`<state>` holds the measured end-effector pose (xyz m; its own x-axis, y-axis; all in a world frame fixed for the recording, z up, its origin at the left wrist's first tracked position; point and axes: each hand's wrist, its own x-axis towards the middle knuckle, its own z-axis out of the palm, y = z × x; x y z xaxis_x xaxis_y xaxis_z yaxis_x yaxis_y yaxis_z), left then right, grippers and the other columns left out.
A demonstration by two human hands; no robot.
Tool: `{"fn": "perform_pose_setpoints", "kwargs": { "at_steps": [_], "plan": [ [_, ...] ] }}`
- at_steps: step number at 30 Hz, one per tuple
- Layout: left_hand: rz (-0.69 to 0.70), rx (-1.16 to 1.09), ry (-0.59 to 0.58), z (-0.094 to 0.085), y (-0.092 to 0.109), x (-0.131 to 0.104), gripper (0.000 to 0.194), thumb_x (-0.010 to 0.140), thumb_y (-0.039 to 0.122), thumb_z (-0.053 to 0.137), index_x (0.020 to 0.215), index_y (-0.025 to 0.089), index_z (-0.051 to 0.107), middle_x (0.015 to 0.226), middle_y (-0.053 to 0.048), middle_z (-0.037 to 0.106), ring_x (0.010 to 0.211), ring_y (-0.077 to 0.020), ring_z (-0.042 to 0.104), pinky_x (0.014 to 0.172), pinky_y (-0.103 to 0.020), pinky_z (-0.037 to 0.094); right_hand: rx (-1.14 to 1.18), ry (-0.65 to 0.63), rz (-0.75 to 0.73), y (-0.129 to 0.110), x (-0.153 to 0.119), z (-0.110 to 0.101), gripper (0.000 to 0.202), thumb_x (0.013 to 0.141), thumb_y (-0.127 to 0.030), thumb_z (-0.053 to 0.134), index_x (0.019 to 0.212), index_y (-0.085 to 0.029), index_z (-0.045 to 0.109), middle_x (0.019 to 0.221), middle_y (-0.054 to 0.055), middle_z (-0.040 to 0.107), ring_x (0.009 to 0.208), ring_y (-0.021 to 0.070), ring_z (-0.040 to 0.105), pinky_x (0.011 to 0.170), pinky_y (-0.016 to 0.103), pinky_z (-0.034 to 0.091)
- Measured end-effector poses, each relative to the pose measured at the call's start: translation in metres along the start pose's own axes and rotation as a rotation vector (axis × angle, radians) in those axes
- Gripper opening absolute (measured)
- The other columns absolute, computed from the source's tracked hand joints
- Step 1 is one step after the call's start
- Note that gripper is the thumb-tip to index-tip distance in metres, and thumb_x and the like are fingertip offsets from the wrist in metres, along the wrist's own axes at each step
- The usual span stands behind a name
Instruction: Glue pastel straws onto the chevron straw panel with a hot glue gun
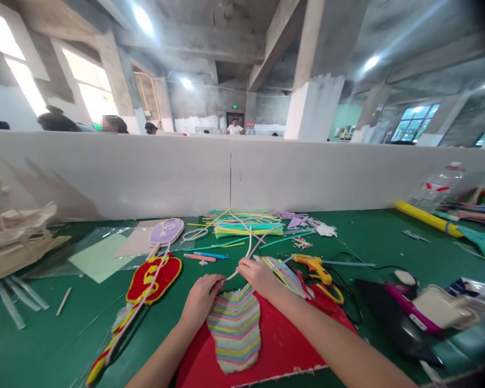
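A striped piece of pastel pipe cleaners [235, 335], set in zigzag rows, lies on a red board [295, 353] in front of me. At its upper left edge my left hand [204, 296] is closed, fingertips pinching the end of a pale pipe cleaner [231, 275]. My right hand [259, 276] is closed on the same pipe cleaner, just above the striped piece. Loose ends stick up past the right fingers, which partly hide them. Beside the right hand lies a bundle of pastel pipe cleaners [283, 274].
Left lies a red and yellow fuzzy fan shape [156, 280]. Behind are a pipe cleaner pile [246, 223], pens [206, 256] and a purple oval piece [166, 231]. An orange glue gun [314, 268], yellow scissors [332, 293] and a black tray [398, 323] sit right. A white partition [165, 178] stands behind.
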<state>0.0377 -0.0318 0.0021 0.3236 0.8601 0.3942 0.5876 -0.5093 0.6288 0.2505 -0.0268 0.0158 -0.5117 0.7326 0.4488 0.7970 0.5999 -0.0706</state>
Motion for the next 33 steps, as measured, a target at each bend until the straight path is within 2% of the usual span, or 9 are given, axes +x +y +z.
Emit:
{"fn": "perform_pose_setpoints", "kwargs": {
  "at_steps": [2, 5, 10, 15, 22, 24, 27, 31, 33],
  "plan": [
    [0.000, 0.007, 0.002, -0.001, 0.000, 0.001, 0.022, 0.089, 0.031, 0.046, 0.082, 0.025, 0.066, 0.070, 0.000, 0.066, 0.071, -0.0188, 0.062, 0.069, -0.030, 0.049, 0.018, -0.007, 0.049, 0.003, 0.005, -0.005, 0.023, 0.093, -0.022, 0.050, 0.112, -0.028, 0.061, 0.108, 0.001, 0.065, 0.096, 0.0115, 0.063, 0.078, 0.021, 0.048],
    [-0.023, 0.017, 0.023, -0.001, -0.002, 0.002, 0.024, 0.091, 0.031, 0.041, 0.082, 0.024, 0.062, 0.066, 0.000, 0.062, 0.067, -0.0183, 0.061, 0.065, -0.029, 0.047, -0.005, 0.006, 0.269, 0.024, 0.014, -0.013, 0.034, 0.096, -0.022, 0.043, 0.128, -0.027, 0.052, 0.120, 0.005, 0.061, 0.103, 0.0137, 0.061, 0.082, 0.025, 0.050],
    [-0.025, 0.014, 0.017, 0.000, -0.004, 0.002, 0.022, 0.091, 0.031, 0.043, 0.083, 0.024, 0.062, 0.067, 0.001, 0.062, 0.069, -0.0176, 0.061, 0.067, -0.028, 0.046, -0.088, -0.096, 0.632, 0.077, 0.030, -0.008, 0.033, 0.091, -0.035, 0.055, 0.119, -0.017, 0.055, 0.118, 0.008, 0.059, 0.098, 0.0191, 0.061, 0.083, 0.040, 0.053],
    [-0.028, 0.015, 0.015, 0.000, -0.004, 0.001, 0.023, 0.092, 0.032, 0.042, 0.082, 0.023, 0.061, 0.067, 0.001, 0.062, 0.067, -0.0175, 0.060, 0.065, -0.028, 0.045, -0.118, -0.200, 0.720, 0.108, 0.051, 0.000, 0.032, 0.091, -0.035, 0.055, 0.119, -0.018, 0.056, 0.120, 0.008, 0.058, 0.101, 0.0194, 0.060, 0.085, 0.040, 0.052],
    [-0.039, 0.009, 0.017, 0.001, -0.007, 0.001, 0.024, 0.092, 0.032, 0.042, 0.083, 0.023, 0.062, 0.068, 0.000, 0.062, 0.068, -0.0175, 0.060, 0.067, -0.028, 0.045, -0.245, -0.036, 0.785, 0.141, 0.060, -0.036, 0.033, 0.091, -0.035, 0.055, 0.120, -0.018, 0.055, 0.122, 0.009, 0.057, 0.102, 0.0200, 0.059, 0.086, 0.042, 0.051],
    [-0.037, 0.001, 0.027, 0.002, -0.006, 0.001, 0.024, 0.092, 0.033, 0.042, 0.083, 0.023, 0.062, 0.068, 0.000, 0.062, 0.069, -0.0174, 0.060, 0.067, -0.028, 0.045, -0.240, -0.012, 0.783, 0.139, 0.053, -0.040, 0.033, 0.091, -0.035, 0.055, 0.119, -0.018, 0.055, 0.121, 0.009, 0.057, 0.102, 0.0198, 0.059, 0.086, 0.041, 0.051],
    [-0.041, -0.012, 0.062, 0.003, -0.007, 0.001, 0.023, 0.092, 0.032, 0.042, 0.082, 0.023, 0.060, 0.067, 0.001, 0.062, 0.067, -0.0170, 0.059, 0.064, -0.027, 0.044, -0.196, 0.033, 0.741, 0.115, 0.043, -0.033, 0.032, 0.091, -0.035, 0.055, 0.118, -0.018, 0.056, 0.120, 0.008, 0.058, 0.100, 0.0193, 0.060, 0.084, 0.040, 0.052],
    [-0.057, -0.023, 0.144, 0.003, -0.008, 0.003, 0.022, 0.093, 0.030, 0.040, 0.082, 0.022, 0.057, 0.065, 0.002, 0.060, 0.063, -0.0165, 0.058, 0.061, -0.026, 0.043, -0.072, 0.093, 0.574, 0.057, 0.031, -0.022, 0.029, 0.095, -0.023, 0.044, 0.121, -0.020, 0.058, 0.107, 0.007, 0.063, 0.090, 0.0147, 0.063, 0.078, 0.029, 0.053],
    [-0.044, -0.029, 0.176, 0.000, -0.006, 0.002, 0.022, 0.093, 0.030, 0.039, 0.082, 0.022, 0.056, 0.068, 0.001, 0.060, 0.065, -0.0165, 0.059, 0.063, -0.027, 0.044, 0.007, 0.094, 0.439, 0.025, 0.024, -0.024, 0.034, 0.095, -0.025, 0.043, 0.127, -0.025, 0.055, 0.112, 0.006, 0.062, 0.084, 0.0127, 0.063, 0.075, 0.026, 0.053]
  ]
}}
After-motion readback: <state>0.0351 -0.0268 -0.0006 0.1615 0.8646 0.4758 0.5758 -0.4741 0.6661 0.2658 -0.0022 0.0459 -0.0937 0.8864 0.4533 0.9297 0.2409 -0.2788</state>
